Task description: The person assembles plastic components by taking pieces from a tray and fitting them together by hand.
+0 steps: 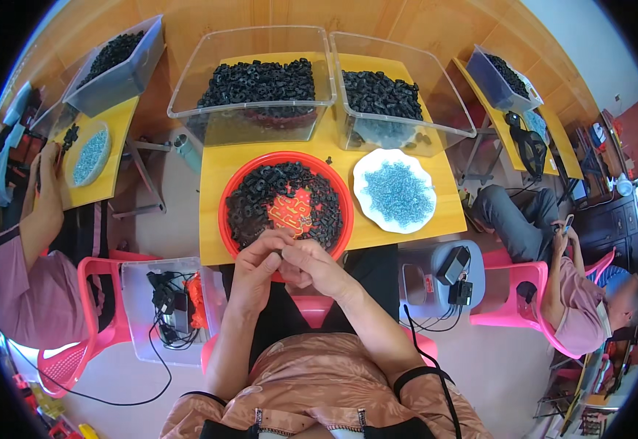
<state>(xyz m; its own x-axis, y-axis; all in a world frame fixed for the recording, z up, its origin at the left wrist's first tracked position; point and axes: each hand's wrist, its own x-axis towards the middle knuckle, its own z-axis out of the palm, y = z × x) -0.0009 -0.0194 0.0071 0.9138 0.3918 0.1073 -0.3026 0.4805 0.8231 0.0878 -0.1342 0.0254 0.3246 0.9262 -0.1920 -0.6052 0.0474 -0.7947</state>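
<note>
Over the near rim of a round red tray (347, 219), my two hands meet with fingers bent inward. My left hand (259, 265) is closed in a pinch, and my right hand (310, 265) is closed against it. Whatever lies between the fingertips is small and mostly hidden. Many small black parts (249, 212) lie around inside the tray, leaving part of its patterned red bottom showing. To the right of the tray stands a white scalloped plate (361, 192) heaped with small bluish clear pieces (399, 194).
Two clear bins (260, 121) (407, 128) with black parts stand at the table's (450, 212) back. A person (33, 285) works at the left; another (568, 293) sits at the right with a phone. A tub with cables (143, 293) and a lidded box (414, 293) flank me.
</note>
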